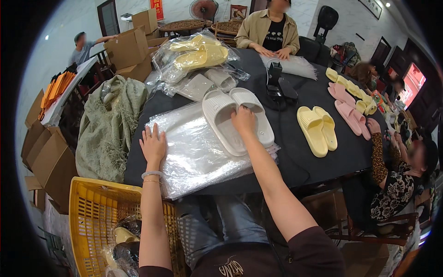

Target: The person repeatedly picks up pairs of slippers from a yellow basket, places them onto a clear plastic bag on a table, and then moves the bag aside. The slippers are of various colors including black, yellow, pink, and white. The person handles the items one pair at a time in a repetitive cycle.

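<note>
Left hand (153,144) lies open, fingers spread, on the left edge of the clear bags (196,159), near the table's (341,159) front edge. Right hand (244,120) grips the grey slippers (226,128) over the bags' right side.

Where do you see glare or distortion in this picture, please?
Head view: bright glare streaks the clear plastic bags near the left hand; head view: the dark door at upper left leans, likely from fisheye distortion; head view: the corners fall to black.

One slipper pair (226,123) is white, a co-worker's sleeve (380,158) leopard-spotted.
</note>
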